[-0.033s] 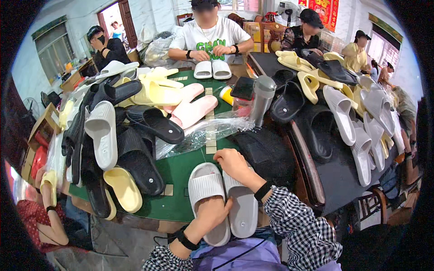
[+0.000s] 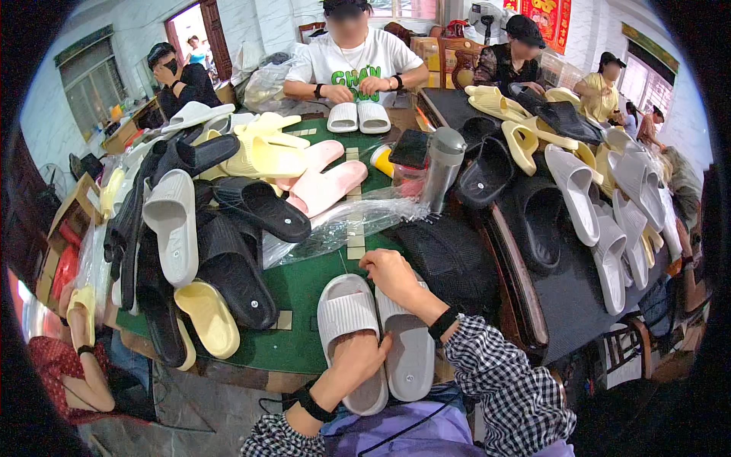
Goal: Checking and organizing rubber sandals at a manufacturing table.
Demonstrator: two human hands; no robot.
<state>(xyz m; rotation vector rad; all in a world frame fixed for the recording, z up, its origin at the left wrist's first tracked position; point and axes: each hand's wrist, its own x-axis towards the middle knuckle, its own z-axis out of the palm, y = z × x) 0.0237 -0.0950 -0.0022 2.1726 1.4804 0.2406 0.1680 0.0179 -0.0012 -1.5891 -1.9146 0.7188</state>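
Nothing has visibly shifted since the earlier frame: both hands sit on the same pair of white slippers [image 2: 377, 343], which lies side by side, toes away from the person, on the near edge of the green table [image 2: 301, 278]. The left hand [image 2: 358, 358] lies flat on the heel half of the left slipper, fingers spread and closed on nothing that shows. The right hand [image 2: 392, 276] curls over the toe of the right slipper; its fingertips are tucked out of sight, so whether that grip truly pinches the slipper is hard to tell. Just left of the pair lie black slippers [image 2: 228, 266] and a yellow slipper [image 2: 207, 318]; a clear plastic bag [image 2: 343, 222] lies crumpled just beyond the hands, with pink slippers [image 2: 324, 183] behind it. A grey steel flask [image 2: 443, 166] stands upright near the middle of the table. Across it, a person in a white shirt [image 2: 358, 61] has another white pair [image 2: 358, 116] before them. To the right, a dark table [image 2: 563, 282] carries more white, black and yellow slippers, in a white-tiled room with several people seated around.
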